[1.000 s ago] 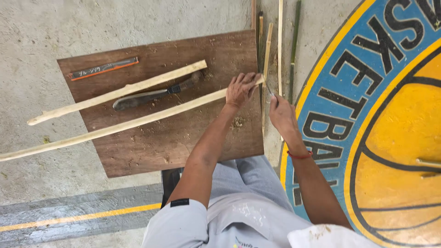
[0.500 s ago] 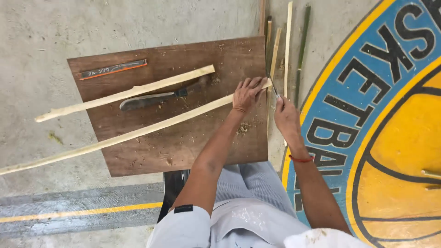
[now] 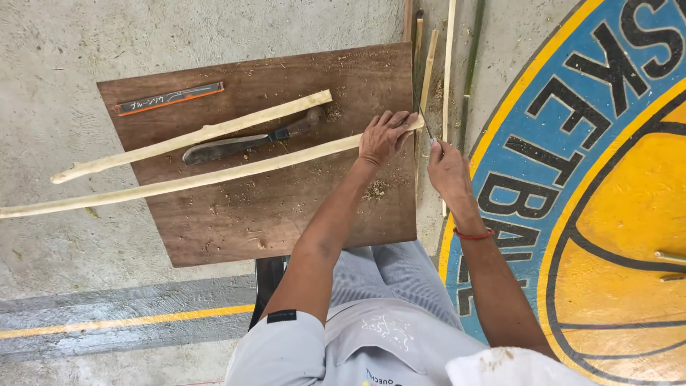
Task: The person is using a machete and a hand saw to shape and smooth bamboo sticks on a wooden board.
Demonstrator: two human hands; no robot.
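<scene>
The long pale peeled wooden stick (image 3: 193,180) is laid left to right across the brown wooden board (image 3: 286,214), its right end gripped under the closed fingers of the left hand (image 3: 381,136). Just right of that end, the right hand (image 3: 449,171) is pinched shut on a thin dark blade (image 3: 426,126), held crosswise to the stick's long axis.

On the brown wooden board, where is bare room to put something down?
The near part of the brown wooden board, below the long pale peeled stick, is bare except for shavings. The far half is crowded: a short pale stick, a dark knife, a flat orange-edged tool. The left hand fills the right edge.
</scene>
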